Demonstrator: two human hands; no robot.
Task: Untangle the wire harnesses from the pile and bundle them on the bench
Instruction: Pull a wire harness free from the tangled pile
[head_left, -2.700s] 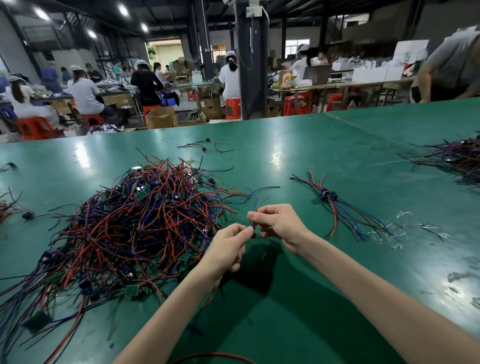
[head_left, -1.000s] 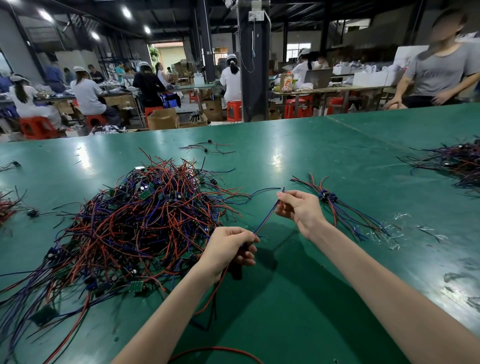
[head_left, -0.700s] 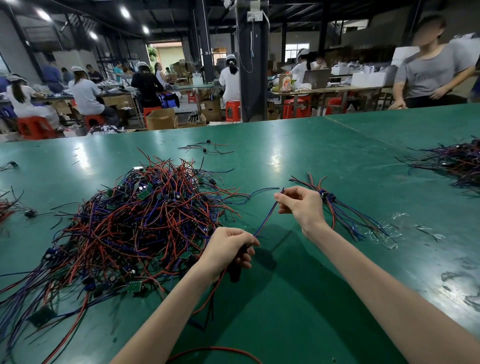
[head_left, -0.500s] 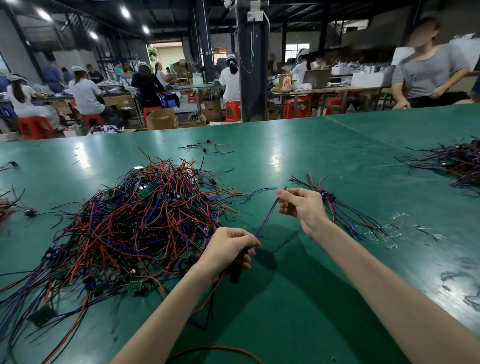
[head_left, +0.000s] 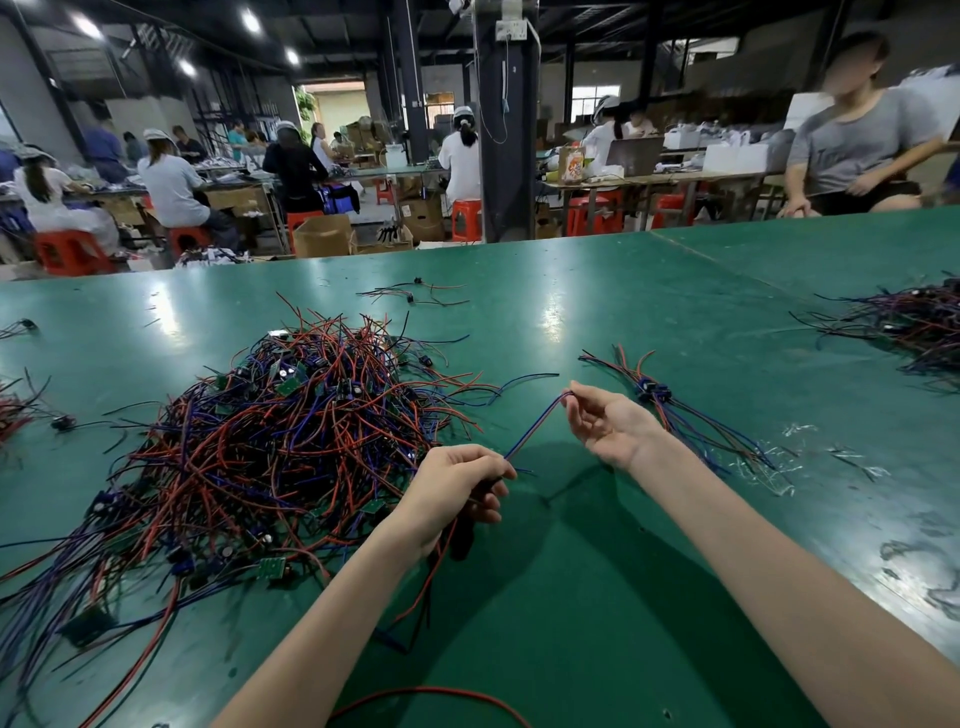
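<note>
A big tangled pile of red, blue and black wire harnesses (head_left: 270, 441) with small green boards lies left of centre on the green bench (head_left: 597, 571). My left hand (head_left: 452, 493) grips one harness at the pile's right edge, and its red and dark wires hang below the fist. A blue-red wire pair (head_left: 535, 423) runs taut from that fist up to my right hand (head_left: 605, 423), which pinches its far end, palm turned up. A small sorted bundle (head_left: 675, 410) lies just right of my right hand.
A second wire pile (head_left: 909, 327) sits at the far right edge. A few loose wires (head_left: 415, 296) lie behind the main pile, more at the left edge (head_left: 21, 410). Clear plastic scraps (head_left: 779, 467) lie by the bundle. A red wire (head_left: 431, 693) curves near me. A person sits at the far right.
My hands drew apart, stretching a blue-red wire pair between them. In the last half second my right hand rolled palm-up while keeping the wire end. My left hand stayed put.
</note>
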